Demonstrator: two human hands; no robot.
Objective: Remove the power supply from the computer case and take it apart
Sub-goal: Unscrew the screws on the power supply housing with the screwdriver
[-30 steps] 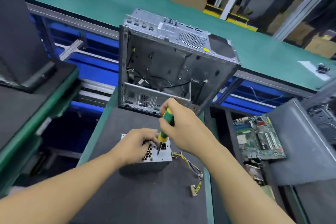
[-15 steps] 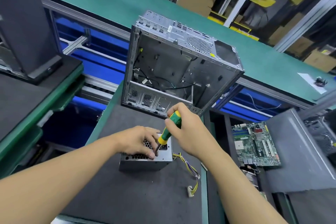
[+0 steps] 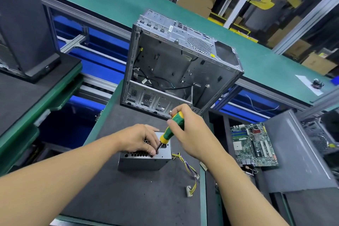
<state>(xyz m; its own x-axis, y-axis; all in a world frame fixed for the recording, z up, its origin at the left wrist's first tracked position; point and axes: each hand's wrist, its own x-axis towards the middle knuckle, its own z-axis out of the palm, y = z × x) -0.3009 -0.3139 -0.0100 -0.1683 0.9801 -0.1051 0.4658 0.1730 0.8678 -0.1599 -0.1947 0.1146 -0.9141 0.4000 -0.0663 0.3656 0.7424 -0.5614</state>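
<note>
Since a second ago the left hand (image 3: 136,139) has crept over to pinch the shaft of the green-and-yellow-handled screwdriver (image 3: 166,134) on top of the grey perforated sheet-metal power supply box (image 3: 145,161), lying flat on the black mat (image 3: 137,198) before the open grey metal computer case (image 3: 174,64). The right hand (image 3: 192,137) is clenched round the handle. Box looks stiff and hefty, so I'd grab its plain sides; long axis runs left-right, yellow wires (image 3: 196,180) off the right end.

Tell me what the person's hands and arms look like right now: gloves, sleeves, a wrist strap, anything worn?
Nothing worn that I can see. The left hand and right hand are bare, with no gloves. The left forearm and right forearm are uncovered right to the frame edge, with no sleeve in view. There is no watch, wrist strap or cable on either wrist.
</note>
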